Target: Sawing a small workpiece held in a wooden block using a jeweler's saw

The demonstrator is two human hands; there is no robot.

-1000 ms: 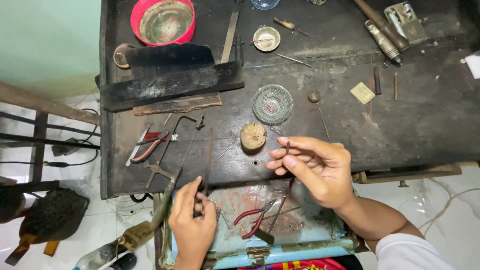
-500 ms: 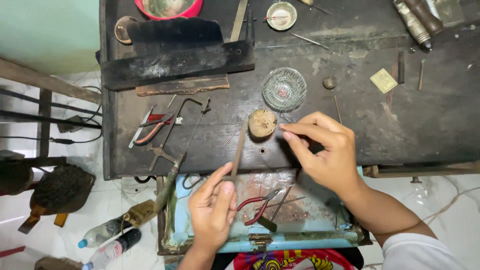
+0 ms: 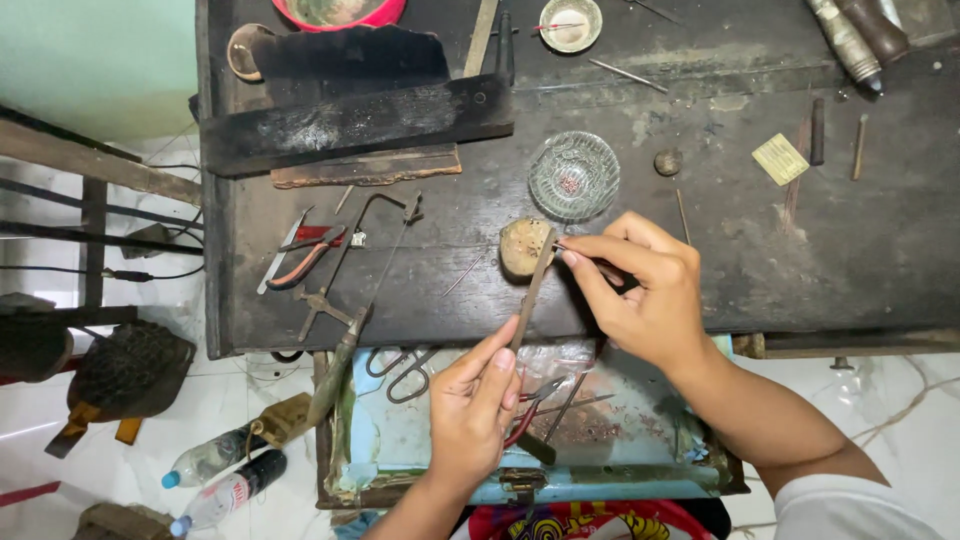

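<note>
My left hand (image 3: 478, 408) pinches the lower end of a thin metal file (image 3: 533, 288), which slants up to the small round wooden peg (image 3: 523, 246) at the front of the dark workbench (image 3: 760, 260). My right hand (image 3: 645, 288) pinches a small thin metal piece against the peg, its tip meeting the file's upper end. A small ribbed glass dish (image 3: 574, 176) holding tiny bits stands just beyond the peg.
A jeweller's saw frame (image 3: 362, 262) and red-handled pliers (image 3: 305, 258) lie to the left on the bench. Below it an open blue tray drawer (image 3: 420, 440) holds scissors and more pliers. Charred wood blocks (image 3: 350, 120), a red bowl, a small metal dish lie farther back. Plastic bottles (image 3: 215, 475) rest on the floor.
My left hand came up from the drawer carrying the file and set it against the peg. My right hand brought the small piece over to the peg. The view shifted downward.
</note>
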